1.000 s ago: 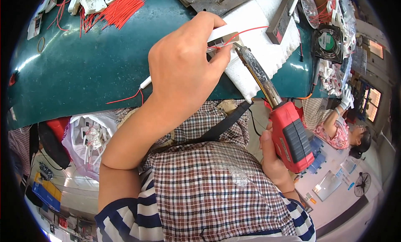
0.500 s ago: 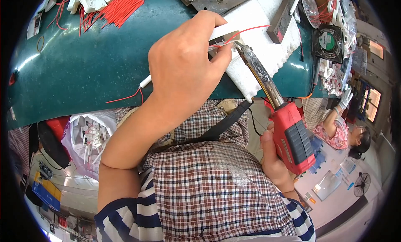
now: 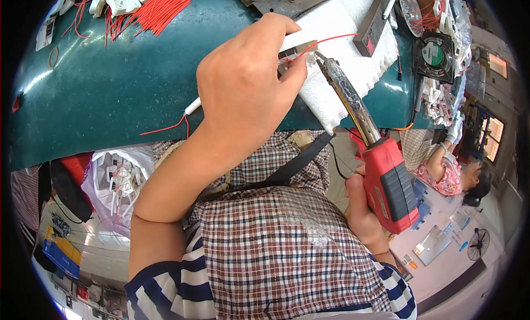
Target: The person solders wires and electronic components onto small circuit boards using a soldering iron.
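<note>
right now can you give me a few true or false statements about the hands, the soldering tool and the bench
1. The right hand grips a red pistol-shaped soldering tool. True.
2. The tool's metal tip points at the thin red wire pinched by the left hand. True.
3. The work surface is bare wood. False: it is dark green.
4. A bundle of loose red wires lies at the bench's far side. True.
5. The left hand rests flat and empty. False: it holds a small part with the wire.
</note>
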Available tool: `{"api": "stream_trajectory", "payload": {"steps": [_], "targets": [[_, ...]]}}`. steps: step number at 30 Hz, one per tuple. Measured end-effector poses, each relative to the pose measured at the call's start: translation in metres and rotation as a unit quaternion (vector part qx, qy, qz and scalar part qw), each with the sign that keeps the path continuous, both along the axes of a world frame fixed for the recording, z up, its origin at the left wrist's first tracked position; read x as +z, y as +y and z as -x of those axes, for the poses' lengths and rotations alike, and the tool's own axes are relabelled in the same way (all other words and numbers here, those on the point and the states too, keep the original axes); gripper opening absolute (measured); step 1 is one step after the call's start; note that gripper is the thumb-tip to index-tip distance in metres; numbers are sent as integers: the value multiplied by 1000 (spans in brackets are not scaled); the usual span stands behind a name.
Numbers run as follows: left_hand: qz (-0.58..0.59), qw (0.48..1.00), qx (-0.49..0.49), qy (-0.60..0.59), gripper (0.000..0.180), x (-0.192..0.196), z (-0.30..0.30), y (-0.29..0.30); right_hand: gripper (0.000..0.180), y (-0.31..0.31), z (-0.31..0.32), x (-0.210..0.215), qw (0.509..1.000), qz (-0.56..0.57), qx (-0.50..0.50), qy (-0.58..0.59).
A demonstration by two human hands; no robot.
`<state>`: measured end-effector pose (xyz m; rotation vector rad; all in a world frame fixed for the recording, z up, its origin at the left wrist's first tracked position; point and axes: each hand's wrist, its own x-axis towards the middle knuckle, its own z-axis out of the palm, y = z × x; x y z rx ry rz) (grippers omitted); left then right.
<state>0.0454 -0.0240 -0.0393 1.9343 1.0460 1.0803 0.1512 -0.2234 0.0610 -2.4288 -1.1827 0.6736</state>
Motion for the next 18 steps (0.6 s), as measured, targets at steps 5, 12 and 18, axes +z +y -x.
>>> {"api": "stream_trajectory", "payload": {"steps": [5,12,18], "targets": [[-5,1000,-2,-15,23,3,-2,4,22,1,2,2,999,-28,10,-15],[-6,1000,-3,-16,23,1,-1,1,20,2,2,-3,1000,-27,6,-5],[-1,1000,-3,-18,24,2,0,2,20,4,4,0,999,-31,-22,15]]}}
